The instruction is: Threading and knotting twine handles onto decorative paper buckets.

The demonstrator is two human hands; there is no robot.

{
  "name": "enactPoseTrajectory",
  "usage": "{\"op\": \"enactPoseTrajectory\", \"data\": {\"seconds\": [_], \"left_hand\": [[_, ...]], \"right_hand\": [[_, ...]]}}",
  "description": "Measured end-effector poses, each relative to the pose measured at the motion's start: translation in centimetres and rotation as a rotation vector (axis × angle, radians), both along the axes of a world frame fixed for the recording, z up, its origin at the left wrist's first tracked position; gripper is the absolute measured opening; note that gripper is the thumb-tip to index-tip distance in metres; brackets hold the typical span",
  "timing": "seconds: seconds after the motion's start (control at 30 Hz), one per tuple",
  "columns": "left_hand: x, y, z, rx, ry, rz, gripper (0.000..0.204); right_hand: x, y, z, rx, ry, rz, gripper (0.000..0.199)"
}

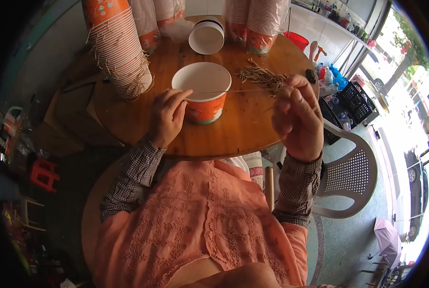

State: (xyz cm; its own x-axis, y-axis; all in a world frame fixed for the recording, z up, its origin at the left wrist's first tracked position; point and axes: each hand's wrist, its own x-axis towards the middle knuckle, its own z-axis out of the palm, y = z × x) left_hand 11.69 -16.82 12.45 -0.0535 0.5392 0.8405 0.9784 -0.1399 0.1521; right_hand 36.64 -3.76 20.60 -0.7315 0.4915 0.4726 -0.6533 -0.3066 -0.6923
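**Left hand (170, 113) and right hand (298, 117) stretch a thin strand (245, 90) over a tabletop**

From my remote post I have the round wooden table (253, 127) spread beneath and beyond both hands. A pale plastic chair (351, 168) with a perforated back stands to the right of the right hand, nearer the body. Beyond the left hand and leftward, I see a tall, leaning nested stack of orange-and-white paper tubs (121, 53), with loose cords hanging down its side. More stacks wrapped in clear plastic (267, 21) stand at the table's far side, well beyond the hands. A black plastic crate (356, 103) sits past the right hand, off to its right.

Just beyond the hands and between them, closer to the left, is an open paper tub (207, 108), upright, orange outside and white within. Farther out, a white tub (207, 41) lies on its side, mouth toward the hands. A bundle of tan cords (260, 77) rests just beyond the right hand, slightly to its left.

My two hands are apart. The left pinches one end of the strand beside the tub's near-left rim; the right, raised with curled fingers, grips the other. The strand runs straight between them, crossing in front of the tub's mouth; I cannot tell whether it touches the rim.
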Motion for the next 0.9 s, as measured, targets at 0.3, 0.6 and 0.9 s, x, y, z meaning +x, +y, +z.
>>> {"op": "enactPoseTrajectory", "data": {"seconds": [0.3,0.6,0.9], "left_hand": [[8.9,-0.1,0.9,-0.291,-1.056,-0.778,0.048],[9.4,1.7,-0.1,-0.259,-1.514,-1.013,0.049],[9.3,0.8,1.2,-0.327,-1.155,-0.816,0.029]], "right_hand": [[-2.2,-2.3,-2.0,-0.084,0.009,0.171,0.015],[-1.8,-1.9,-3.3,-0.156,0.012,0.197,0.014],[-1.5,-1.2,-4.9,-0.215,-0.004,0.2,0.014]]}}
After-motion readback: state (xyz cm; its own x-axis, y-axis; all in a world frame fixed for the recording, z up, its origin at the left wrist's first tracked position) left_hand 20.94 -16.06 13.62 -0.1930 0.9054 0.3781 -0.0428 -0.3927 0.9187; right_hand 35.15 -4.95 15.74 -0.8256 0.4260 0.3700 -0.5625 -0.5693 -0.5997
